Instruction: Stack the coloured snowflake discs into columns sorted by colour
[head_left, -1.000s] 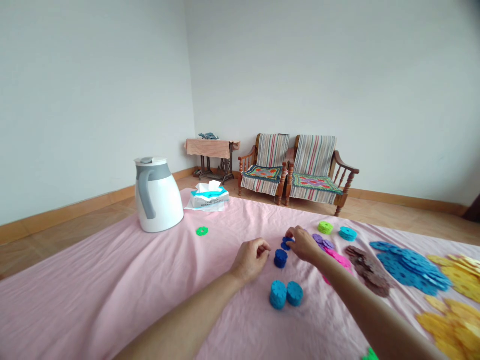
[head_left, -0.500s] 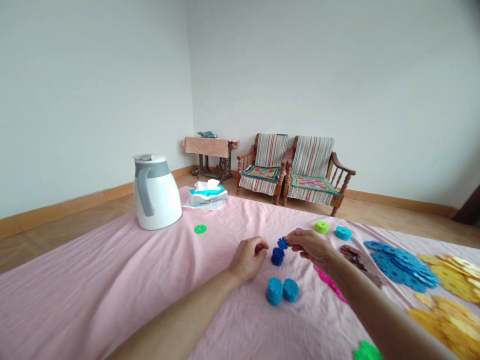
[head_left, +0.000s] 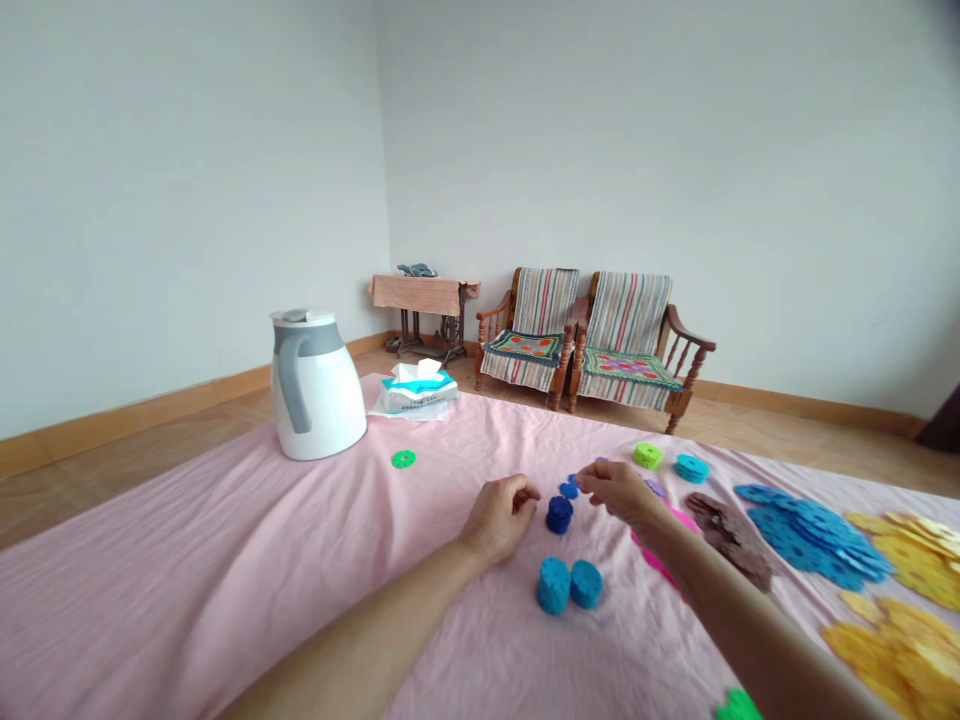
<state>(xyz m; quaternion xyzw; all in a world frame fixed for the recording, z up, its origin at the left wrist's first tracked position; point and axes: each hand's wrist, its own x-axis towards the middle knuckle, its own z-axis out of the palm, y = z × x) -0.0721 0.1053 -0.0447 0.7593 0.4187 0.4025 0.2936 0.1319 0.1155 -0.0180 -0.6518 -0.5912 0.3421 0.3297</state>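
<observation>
Pink cloth (head_left: pixel 300 560) is spread in a pale-walled room. By the right hand (head_left: pixel 624 492), thumb and fingers are brought nearly together at two loose blue discs (head_left: pixel 568 491), small and notched at the rim; whether one is gripped cannot be told. On the cloth between the hands, just nearer the wearer, one dark blue stack (head_left: pixel 559 515) of such discs is stood upright. The left hand (head_left: pixel 499 520) is loosely curled beside it, a small gap left between thumb and forefinger, nothing seen held. Nearer still, two light blue stacks (head_left: pixel 553 587) are set side by side. Farther right are seen one lime stack (head_left: pixel 647 457), one turquoise stack (head_left: pixel 691 469), one brown pile (head_left: pixel 727 545), one large blue pile (head_left: pixel 821 540) and two yellow piles (head_left: pixel 892 650); pink discs (head_left: pixel 654 561) are partly hidden by the right arm. Leftward, one green disc (head_left: pixel 403 459), one white jug (head_left: pixel 330 405) and one tissue box (head_left: pixel 420 393) are placed, the box's dark print too small to be read. Beyond, two wooden chairs (head_left: pixel 628 320) are draped with striped covers.
</observation>
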